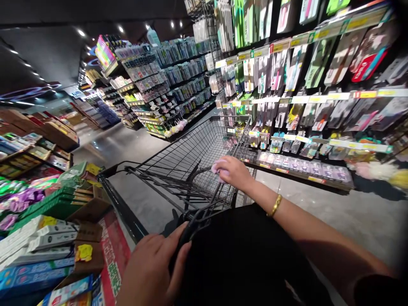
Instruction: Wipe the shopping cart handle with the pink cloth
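Shop aisle; left hand grips cart handle; right hand clutches pink item.

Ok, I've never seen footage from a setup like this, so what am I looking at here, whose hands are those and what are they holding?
This is one picture from a camera worn on a person's head, looking forward and down, so both hands belong to the wearer. There is no machine. The left hand grips the handle of a black wire shopping cart. The right hand, with a gold bracelet on its wrist, reaches over the basket with its fingers closed on a small pale pink item; what it is I cannot tell. The basket itself looks empty. On the right are store shelves of hanging packaged goods; on the left, a display of boxed products.
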{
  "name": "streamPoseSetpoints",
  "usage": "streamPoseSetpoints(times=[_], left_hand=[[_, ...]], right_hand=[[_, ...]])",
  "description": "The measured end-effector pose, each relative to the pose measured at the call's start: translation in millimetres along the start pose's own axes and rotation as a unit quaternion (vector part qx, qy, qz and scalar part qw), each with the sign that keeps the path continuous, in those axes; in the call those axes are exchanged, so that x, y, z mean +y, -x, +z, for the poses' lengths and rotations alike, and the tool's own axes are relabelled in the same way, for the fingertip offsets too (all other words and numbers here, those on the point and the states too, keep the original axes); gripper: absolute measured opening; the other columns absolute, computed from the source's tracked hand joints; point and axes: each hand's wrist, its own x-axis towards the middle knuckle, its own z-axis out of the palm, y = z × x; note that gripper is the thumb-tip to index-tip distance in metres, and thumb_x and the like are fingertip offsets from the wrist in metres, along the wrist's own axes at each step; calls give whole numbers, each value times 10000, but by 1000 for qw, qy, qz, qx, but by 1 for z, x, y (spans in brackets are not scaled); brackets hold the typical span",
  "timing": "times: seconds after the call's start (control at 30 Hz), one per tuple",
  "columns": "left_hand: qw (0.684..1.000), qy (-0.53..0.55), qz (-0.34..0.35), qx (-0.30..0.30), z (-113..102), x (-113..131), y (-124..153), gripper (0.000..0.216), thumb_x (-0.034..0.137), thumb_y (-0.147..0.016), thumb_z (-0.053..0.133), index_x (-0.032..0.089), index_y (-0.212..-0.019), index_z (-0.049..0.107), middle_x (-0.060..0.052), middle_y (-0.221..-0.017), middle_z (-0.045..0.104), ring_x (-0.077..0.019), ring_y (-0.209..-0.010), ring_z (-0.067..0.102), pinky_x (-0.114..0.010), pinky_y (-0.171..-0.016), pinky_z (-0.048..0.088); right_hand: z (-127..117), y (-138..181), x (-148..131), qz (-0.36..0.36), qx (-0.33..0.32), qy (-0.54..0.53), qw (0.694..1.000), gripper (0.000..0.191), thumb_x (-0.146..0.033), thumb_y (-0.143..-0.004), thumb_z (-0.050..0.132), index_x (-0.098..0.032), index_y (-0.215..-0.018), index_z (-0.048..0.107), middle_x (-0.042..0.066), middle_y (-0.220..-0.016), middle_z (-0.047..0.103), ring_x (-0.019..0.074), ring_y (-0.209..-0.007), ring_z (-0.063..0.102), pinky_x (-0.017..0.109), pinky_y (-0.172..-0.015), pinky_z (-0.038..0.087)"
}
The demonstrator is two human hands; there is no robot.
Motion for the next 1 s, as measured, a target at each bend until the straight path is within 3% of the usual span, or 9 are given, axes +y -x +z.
streamPoseSetpoints(times=[0.07,0.2,0.27,0.37,0.5,0.77,1.0], left_hand=[[1000,12,0,-2,-1,-14,4,346,429,-973,480,229,-1197,652,-28,-744,683,-193,-662,637,-301,-633,481],[1000,24,0,-10,-2,-41,12,317,432,-957,519,229,-1145,673,-47,-857,718,-199,-755,659,-304,-704,489],[1000,23,-4,-21,-2,-53,16,321,434,-950,532,226,-1148,676,-49,-876,720,-204,-785,662,-307,-727,490],[999,25,-4,-34,-2,-68,18,317,431,-945,541,226,-1143,683,-42,-858,716,-200,-788,661,-303,-736,492],[999,26,-6,-34,-3,-81,19,315,440,-942,541,227,-1107,704,-39,-830,717,-191,-760,664,-287,-717,503],[999,36,-1,-20,-13,-108,38,315,475,-918,572,250,-1080,721,-46,-882,736,-201,-846,689,-279,-748,538],[998,38,-34,-20,-14,-141,62,366,565,-911,550,285,-1054,737,-49,-979,753,-245,-990,667,-400,-954,503]], right_hand=[[-2,-11,5,19,-28,15,999,229,-156,-801,537,-231,-901,729,56,-1115,670,207,-1075,571,328,-966,440],[-3,-33,2,-26,-182,23,983,167,-222,-784,572,-248,-833,729,15,-997,697,183,-942,605,278,-830,441],[-3,-45,4,-5,-215,41,976,181,-275,-798,571,-266,-875,735,1,-1005,702,175,-910,614,263,-770,430],[-1,-59,14,50,-214,79,972,218,-342,-826,550,-286,-923,737,-6,-1031,706,182,-917,618,259,-732,413],[8,-63,17,59,-195,106,973,245,-386,-847,535,-275,-930,736,8,-1029,713,188,-942,620,263,-757,413],[16,-52,-9,62,-212,122,967,256,-395,-856,544,-276,-966,741,21,-1026,722,189,-942,638,263,-775,434],[20,-37,-32,77,-206,128,967,288,-440,-861,521,-295,-993,732,38,-1044,711,211,-935,646,287,-779,447]])
